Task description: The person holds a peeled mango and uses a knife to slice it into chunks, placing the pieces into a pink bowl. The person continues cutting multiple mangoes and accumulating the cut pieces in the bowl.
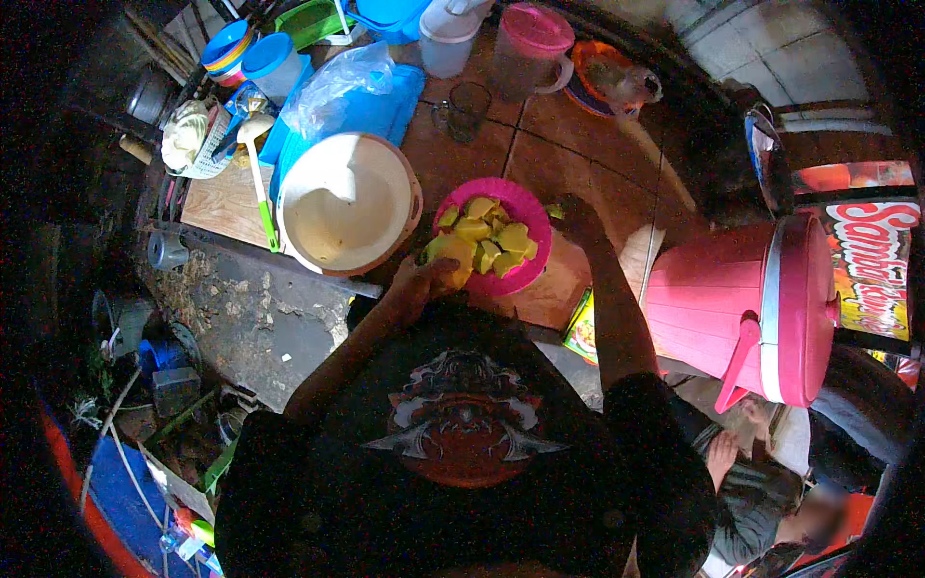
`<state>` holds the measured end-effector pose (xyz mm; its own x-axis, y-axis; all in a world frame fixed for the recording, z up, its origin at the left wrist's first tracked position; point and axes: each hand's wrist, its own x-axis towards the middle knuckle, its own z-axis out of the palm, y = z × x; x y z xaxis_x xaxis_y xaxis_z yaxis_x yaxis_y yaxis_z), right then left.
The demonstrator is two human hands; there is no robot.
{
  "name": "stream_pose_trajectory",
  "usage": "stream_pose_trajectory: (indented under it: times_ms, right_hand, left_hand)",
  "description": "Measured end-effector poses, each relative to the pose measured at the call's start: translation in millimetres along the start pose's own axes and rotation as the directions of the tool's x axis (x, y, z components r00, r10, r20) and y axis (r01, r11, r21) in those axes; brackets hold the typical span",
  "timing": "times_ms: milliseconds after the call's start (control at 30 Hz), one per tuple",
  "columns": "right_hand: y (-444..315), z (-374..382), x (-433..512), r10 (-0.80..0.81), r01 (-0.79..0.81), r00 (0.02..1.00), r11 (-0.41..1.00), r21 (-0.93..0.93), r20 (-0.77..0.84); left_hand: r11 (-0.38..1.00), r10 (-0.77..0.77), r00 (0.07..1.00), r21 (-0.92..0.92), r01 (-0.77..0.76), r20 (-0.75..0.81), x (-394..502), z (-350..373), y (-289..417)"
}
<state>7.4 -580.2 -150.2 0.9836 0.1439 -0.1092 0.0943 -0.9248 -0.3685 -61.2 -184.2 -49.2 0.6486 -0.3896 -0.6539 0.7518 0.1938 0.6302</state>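
Note:
A bright pink plate lies before me on the tiled counter, heaped with cut yellow chunks, perhaps squash or fruit, some edged with green skin. My left hand grips a larger yellow piece over the plate's near left rim. Just beyond the right rim is my right hand, in deep shadow. By its fingertips shows a small greenish bit; whether the fingers hold it is too dark to tell. Left of the plate stands a large white basin, apparently with some liquid inside.
A pink lidded bucket stands close to my right arm. Behind the plate are a glass mug and a pink-lidded pitcher. A ladle with a green handle lies left of the basin. Another person sits at lower right.

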Motion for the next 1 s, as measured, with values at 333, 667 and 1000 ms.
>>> stream_pose_trajectory:
  times_ms: [333, 667, 1000]
  right_hand:
    - [-62, -58, -22, 0.337, -0.343, 0.939, 0.917, -0.204, -0.066]
    - [-186, -63, -95, 0.145, 0.046, 0.945, 0.827, 0.56, -0.293]
    - [-252, -76, -141, -0.031, 0.118, 0.978, 0.898, 0.423, -0.208]
  left_hand:
    - [0.995, 0.057, 0.991, -0.086, -0.047, 0.123, 16, -19, -16]
    - [0.96, 0.278, 0.85, -0.149, -0.235, 0.448, -7, -14, 17]
    - [0.399, 0.708, 0.511, 0.321, -0.859, 0.487, 15, -23, -15]
